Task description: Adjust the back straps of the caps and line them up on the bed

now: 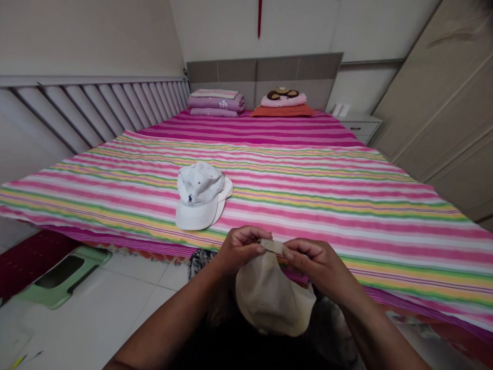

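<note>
A beige baseball cap (pixel 271 295) hangs between my two hands, above my lap at the bed's near edge. Its back strap (pixel 272 245) runs across the top, over the cap's rear opening. My left hand (pixel 242 249) pinches the strap's left end between thumb and fingers. On the other side my right hand (pixel 311 259) is closed on the strap's right part. Ahead and to the left, white baseball caps (pixel 198 192) lie stacked on the striped sheet, one brim showing beneath another. The top one bears a small dark emblem.
The bed (pixel 308 180) has a striped sheet. Folded purple bedding (pixel 215 103) and a pink pile (pixel 283 100) lie by the headboard (pixel 258 72). A railing (pixel 115 110) runs along the left. A green stool (pixel 65 277) stands lower left; a nightstand (pixel 360 126) is at the far right.
</note>
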Demonstrator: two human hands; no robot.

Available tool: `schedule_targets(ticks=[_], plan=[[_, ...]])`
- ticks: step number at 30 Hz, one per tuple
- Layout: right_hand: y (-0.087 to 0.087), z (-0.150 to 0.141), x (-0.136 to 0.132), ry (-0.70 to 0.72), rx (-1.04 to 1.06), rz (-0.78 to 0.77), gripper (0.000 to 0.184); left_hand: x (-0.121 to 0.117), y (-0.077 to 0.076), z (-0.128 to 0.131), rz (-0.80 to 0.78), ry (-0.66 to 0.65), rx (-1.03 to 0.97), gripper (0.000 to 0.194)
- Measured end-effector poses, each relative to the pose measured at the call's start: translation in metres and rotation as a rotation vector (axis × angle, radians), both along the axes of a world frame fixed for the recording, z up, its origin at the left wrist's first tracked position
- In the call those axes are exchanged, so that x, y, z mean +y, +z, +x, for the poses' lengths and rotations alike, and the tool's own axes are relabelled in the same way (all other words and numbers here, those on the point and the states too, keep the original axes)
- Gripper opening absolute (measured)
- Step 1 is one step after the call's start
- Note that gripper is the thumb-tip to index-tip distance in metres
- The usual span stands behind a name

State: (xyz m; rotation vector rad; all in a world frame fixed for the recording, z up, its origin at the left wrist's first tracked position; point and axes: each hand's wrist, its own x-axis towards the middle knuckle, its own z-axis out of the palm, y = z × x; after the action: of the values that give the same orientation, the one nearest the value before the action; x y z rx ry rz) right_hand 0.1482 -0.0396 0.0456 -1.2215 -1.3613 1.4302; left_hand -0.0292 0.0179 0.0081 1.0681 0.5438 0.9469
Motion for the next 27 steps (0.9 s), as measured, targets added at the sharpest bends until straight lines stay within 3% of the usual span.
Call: schedule_targets(ticks=[6,14,21,27], plan=[[0.009,-0.003,0.001,-0.097,-0.184,0.175,0.024,-0.002,0.008,-0.001,0.058,-0.01,0.058,0.029],[0.011,-0.006,0.003,-0.017,-0.008,0.054,0.025,-0.004,0.009,0.003,0.087,0.024,0.042,0.025],[0.006,-0.01,0.009,0.022,0.243,-0.072,0.026,-0.001,0.011,0.005,0.33,0.026,-0.02,0.019],[0.003,-0.012,0.009,0.011,0.331,-0.088,0.024,-0.002,0.017,0.004,0.411,0.074,0.07,0.019]])
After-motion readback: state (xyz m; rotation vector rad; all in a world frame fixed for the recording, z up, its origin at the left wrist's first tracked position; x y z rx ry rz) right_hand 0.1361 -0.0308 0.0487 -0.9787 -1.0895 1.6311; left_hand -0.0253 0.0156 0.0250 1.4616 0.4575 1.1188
